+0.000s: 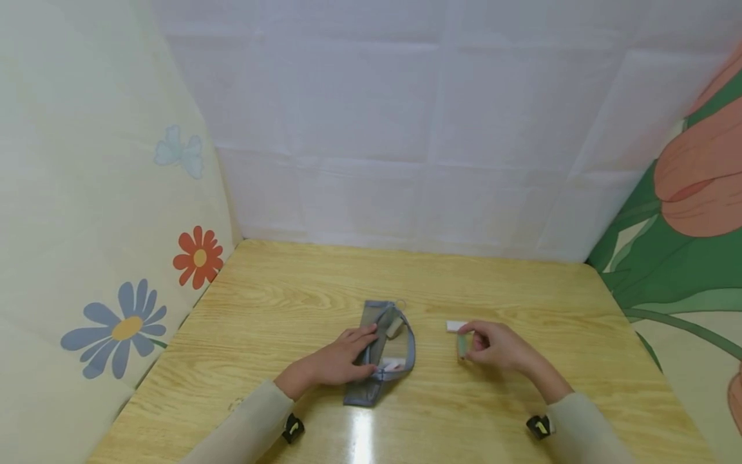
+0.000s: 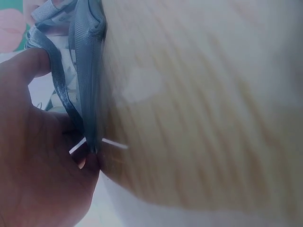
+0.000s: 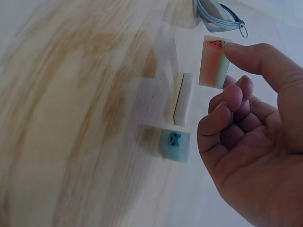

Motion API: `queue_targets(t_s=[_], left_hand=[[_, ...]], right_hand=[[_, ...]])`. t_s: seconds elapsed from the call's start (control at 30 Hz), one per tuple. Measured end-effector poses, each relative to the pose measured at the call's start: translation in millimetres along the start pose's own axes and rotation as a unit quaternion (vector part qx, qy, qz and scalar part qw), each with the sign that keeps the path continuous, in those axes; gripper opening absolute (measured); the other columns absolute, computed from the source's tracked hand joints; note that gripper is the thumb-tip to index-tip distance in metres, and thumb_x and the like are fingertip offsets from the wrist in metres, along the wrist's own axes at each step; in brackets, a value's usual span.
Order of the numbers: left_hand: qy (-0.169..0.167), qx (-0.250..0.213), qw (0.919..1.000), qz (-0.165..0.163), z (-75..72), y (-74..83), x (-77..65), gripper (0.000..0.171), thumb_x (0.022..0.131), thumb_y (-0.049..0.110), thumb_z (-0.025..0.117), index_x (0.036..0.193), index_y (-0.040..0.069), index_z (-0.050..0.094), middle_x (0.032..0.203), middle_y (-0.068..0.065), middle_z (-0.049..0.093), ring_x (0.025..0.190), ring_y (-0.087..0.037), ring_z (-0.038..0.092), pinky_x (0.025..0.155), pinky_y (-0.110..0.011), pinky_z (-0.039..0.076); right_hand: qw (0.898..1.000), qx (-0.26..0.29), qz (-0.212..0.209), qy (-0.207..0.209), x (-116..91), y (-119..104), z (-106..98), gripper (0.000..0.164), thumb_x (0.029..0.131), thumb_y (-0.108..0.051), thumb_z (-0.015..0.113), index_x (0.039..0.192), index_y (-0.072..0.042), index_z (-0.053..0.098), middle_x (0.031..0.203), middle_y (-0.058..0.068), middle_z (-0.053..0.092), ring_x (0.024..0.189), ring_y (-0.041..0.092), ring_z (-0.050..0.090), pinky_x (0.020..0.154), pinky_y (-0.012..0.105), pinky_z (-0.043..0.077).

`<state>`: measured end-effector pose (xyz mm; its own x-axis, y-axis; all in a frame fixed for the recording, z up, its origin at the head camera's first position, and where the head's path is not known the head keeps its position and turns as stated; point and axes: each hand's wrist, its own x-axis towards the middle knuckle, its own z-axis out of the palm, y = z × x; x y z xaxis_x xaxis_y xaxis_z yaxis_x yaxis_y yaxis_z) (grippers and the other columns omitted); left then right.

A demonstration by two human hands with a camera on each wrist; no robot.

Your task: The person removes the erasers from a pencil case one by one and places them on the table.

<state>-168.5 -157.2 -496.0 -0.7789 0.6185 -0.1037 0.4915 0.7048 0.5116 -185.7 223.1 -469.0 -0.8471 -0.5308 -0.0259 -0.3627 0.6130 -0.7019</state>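
A grey mesh zip pouch (image 1: 365,391) lies on the table with its mouth spread wide. My left hand (image 1: 342,357) holds its left side, the thumb at the zipper edge in the left wrist view. Inside the pouch are a pale block (image 1: 395,327) and some white and pinkish pieces (image 1: 393,365). To the right of the pouch, my right hand (image 1: 501,347) pinches a small pink-and-green eraser (image 3: 214,64) with a watermelon slice printed on it. A white eraser (image 3: 184,99) and a bluish-green block (image 3: 175,145) with a dark blue figure lie on the table near that hand.
The wood-grain table (image 1: 290,277) runs back to a white cloth (image 1: 348,129). Flower-printed cloths hang at both sides. A small metal ring (image 3: 243,30) is attached to the pouch. Both wrists wear black camera mounts.
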Motion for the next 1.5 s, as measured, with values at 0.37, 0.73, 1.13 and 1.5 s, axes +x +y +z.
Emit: queue_targets(t_s=[0.37, 0.73, 1.13, 1.5], left_hand=[[-0.009, 0.002, 1.0, -0.003, -3.7, 1.9, -0.5, 0.073, 0.098, 0.048, 0.057, 0.155, 0.005, 0.039, 0.167, -0.007, 0.025, 0.15, -0.034, 0.025, 0.117, -0.053, 0.034], [-0.018, 0.001, 0.9998, -0.006, -4.3, 1.0, 0.2, 0.074, 0.099, 0.049, 0.055, 0.156, 0.006, 0.037, 0.168, -0.006, 0.023, 0.151, -0.033, 0.024, 0.117, -0.053, 0.034], [-0.018, 0.002, 0.9998, -0.003, -4.4, 2.7, 1.0, 0.074, 0.099, 0.048, 0.056, 0.156, 0.004, 0.037, 0.167, -0.008, 0.024, 0.15, -0.034, 0.025, 0.117, -0.052, 0.034], [-0.018, 0.002, 0.9998, -0.004, -2.6, 0.2, 2.1, 0.074, 0.099, 0.049, 0.056, 0.156, 0.005, 0.037, 0.168, -0.006, 0.023, 0.151, -0.033, 0.024, 0.117, -0.052, 0.033]], right_hand=[[1.0, 0.011, 0.011, 0.006, -17.9, 8.6, -11.4, 0.04, 0.086, -0.009, 0.078, 0.122, -0.001, 0.065, 0.078, -0.003, 0.055, 0.068, 0.006, 0.051, 0.062, 0.024, 0.047], [0.999, 0.008, 0.035, 0.0, -28.7, 13.2, -14.5, 0.04, 0.086, -0.009, 0.078, 0.122, 0.0, 0.064, 0.079, -0.003, 0.055, 0.068, 0.007, 0.05, 0.06, 0.023, 0.044], [0.999, 0.039, 0.029, -0.004, -37.2, 19.9, -14.0, 0.041, 0.086, -0.01, 0.078, 0.123, 0.001, 0.063, 0.078, -0.002, 0.055, 0.067, 0.005, 0.05, 0.059, 0.022, 0.044], [0.998, 0.048, 0.035, -0.007, -40.0, 25.4, -12.3, 0.041, 0.086, -0.008, 0.077, 0.123, 0.001, 0.062, 0.077, -0.002, 0.055, 0.065, 0.005, 0.05, 0.058, 0.022, 0.044]])
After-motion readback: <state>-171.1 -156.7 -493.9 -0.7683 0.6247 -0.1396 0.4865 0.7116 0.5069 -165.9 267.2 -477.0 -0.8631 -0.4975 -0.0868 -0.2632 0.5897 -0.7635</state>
